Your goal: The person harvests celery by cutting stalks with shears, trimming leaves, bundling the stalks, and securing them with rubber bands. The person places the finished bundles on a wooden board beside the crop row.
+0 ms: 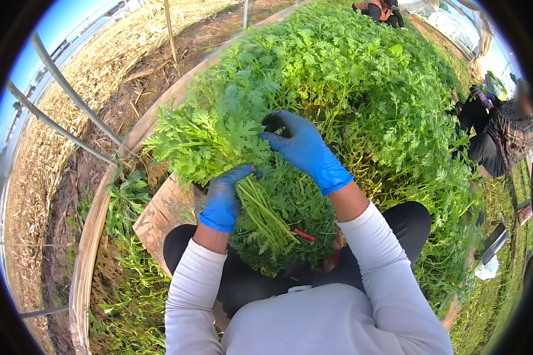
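Observation:
My left hand (224,195), in a blue glove dirtied at the fingers, grips a bunch of leafy greens (266,213) around the stems. The bunch's lobed leaves fan out to the upper left, while its cut stem ends point down toward my lap. Above and to the right, my right hand (295,144), also gloved in blue, is held beside the leaves with thumb and fingers apart and nothing visible between them. More cut greens (266,259) lie in a heap between my knees. On that heap a red handle-like piece (305,235) shows; the rest of it is hidden.
A dense bed of the same greens (359,66) spreads ahead and rightward. At left are a cardboard-like sheet (166,213), a plastic-covered border (93,230) and metal hoops (71,93). Another person (502,128) sits at right; one more (379,11) crouches far ahead.

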### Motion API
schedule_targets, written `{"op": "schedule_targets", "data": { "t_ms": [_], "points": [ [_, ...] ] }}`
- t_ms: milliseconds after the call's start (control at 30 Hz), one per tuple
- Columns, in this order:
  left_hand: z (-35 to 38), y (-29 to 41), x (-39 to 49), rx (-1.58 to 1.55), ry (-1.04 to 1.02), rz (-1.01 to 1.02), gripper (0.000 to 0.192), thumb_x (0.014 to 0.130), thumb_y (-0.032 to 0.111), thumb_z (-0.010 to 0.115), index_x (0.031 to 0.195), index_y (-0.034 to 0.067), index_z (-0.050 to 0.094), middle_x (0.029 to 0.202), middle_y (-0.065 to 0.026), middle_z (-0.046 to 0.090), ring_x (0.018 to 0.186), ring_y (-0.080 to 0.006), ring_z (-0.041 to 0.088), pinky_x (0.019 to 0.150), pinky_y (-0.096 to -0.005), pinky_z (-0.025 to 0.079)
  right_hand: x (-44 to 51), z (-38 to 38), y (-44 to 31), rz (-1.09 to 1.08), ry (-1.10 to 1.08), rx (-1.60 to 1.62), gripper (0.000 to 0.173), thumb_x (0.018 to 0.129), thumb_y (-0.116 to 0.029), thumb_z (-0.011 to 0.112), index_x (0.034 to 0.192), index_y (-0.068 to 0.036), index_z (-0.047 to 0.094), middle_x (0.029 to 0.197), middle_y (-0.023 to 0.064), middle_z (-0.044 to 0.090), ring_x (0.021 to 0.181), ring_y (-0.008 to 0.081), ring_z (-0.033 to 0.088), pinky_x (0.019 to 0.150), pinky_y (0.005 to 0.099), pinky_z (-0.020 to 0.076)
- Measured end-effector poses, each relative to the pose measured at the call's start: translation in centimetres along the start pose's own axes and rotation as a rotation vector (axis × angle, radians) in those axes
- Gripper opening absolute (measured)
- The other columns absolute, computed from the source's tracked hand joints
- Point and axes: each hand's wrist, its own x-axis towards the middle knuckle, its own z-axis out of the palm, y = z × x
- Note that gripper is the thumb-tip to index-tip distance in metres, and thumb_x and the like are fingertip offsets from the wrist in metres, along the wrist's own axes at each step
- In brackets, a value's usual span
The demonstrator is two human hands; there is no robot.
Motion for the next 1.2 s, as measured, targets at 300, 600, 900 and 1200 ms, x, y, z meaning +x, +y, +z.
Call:
{"op": "schedule_targets", "data": {
  "t_ms": [300,600,900,1200],
  "points": [
    [0.8,-1.1,0.0,0.269,-0.113,0.036,0.027,0.077,0.008,0.071,0.1,-0.006,0.067,0.106,-0.0091,0.067,0.094,-0.0192,0.061,0.085,-0.0339,0.048,-1.2,2.3,1.3,-0.165,-0.237,-0.466,0.039,0.083,-0.034,0.067,0.104,-0.001,0.062,0.094,0.0204,0.064,0.089,0.0372,0.061,0.076,0.0424,0.0496],
    [-4.2,6.1,0.1,-0.107,0.095,0.225,0.023,0.082,0.004,0.068,0.104,0.003,0.066,0.101,-0.0114,0.068,0.096,-0.0242,0.064,0.09,-0.0377,0.05,-13.8,3.1,12.7,0.201,-0.321,-0.459,0.027,0.086,-0.027,0.066,0.097,-0.002,0.066,0.094,0.0179,0.068,0.079,0.0335,0.067,0.071,0.045,0.0525],
    [-6.2,7.7,-1.7,-0.04,-0.16,0.417,0.035,0.079,0.025,0.068,0.099,-0.001,0.056,0.086,-0.0089,0.055,0.081,-0.0235,0.049,0.092,-0.0388,0.037,-18.5,7.3,19.9,0.238,-0.532,-0.835,0.017,0.078,-0.018,0.063,0.088,-0.005,0.067,0.088,0.0179,0.068,0.079,0.0362,0.067,0.066,0.0457,0.0536],
    [-4.2,6.9,-2.1,-0.028,-0.432,0.412,0.044,0.065,0.038,0.072,0.086,0.005,0.051,0.078,-0.0063,0.047,0.074,-0.02,0.043,0.084,-0.0366,0.032,-18.3,3.2,13.0,0.304,-0.377,-0.661,0.024,0.084,-0.023,0.061,0.09,0.0,0.065,0.086,0.021,0.067,0.078,0.0344,0.068,0.063,0.0431,0.0542]
  ]
}}
